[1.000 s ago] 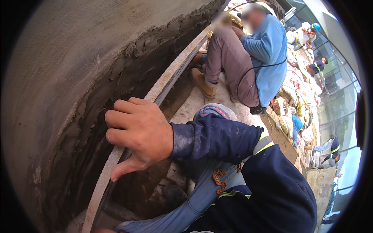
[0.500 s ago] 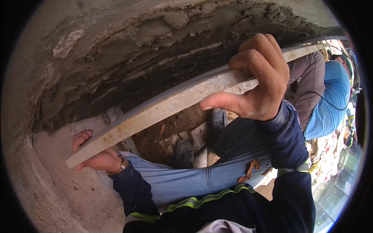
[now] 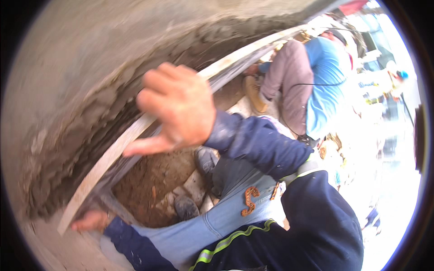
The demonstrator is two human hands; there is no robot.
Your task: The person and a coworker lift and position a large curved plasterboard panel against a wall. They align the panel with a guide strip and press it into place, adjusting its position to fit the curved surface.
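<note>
A long, pale slab [image 3: 97, 169] runs diagonally in front of a band of rough wet mortar [image 3: 106, 104] on the wall. My right hand [image 3: 178, 108], slightly blurred, is closed over the slab's middle, its fingers bent over the wall side and its thumb along the near side. At the lower left end, my left hand [image 3: 90, 220] is pressed to the slab from the near side; some of its fingers are hidden. Between slab and mortar, I cannot tell whether they touch.
Another person in a blue shirt [image 3: 330, 74] crouches near the slab's far end, where a dark cable [image 3: 321, 84] crosses. Brown soil [image 3: 153, 185] and broken pale pieces lie below the slab, beside my shoes [image 3: 186, 207]. Bright clutter fills the right side.
The view has swung to the right, showing more of the other person. The slab now stands closer to the mortar band, its narrow edge toward me. Both hands stay on it.
</note>
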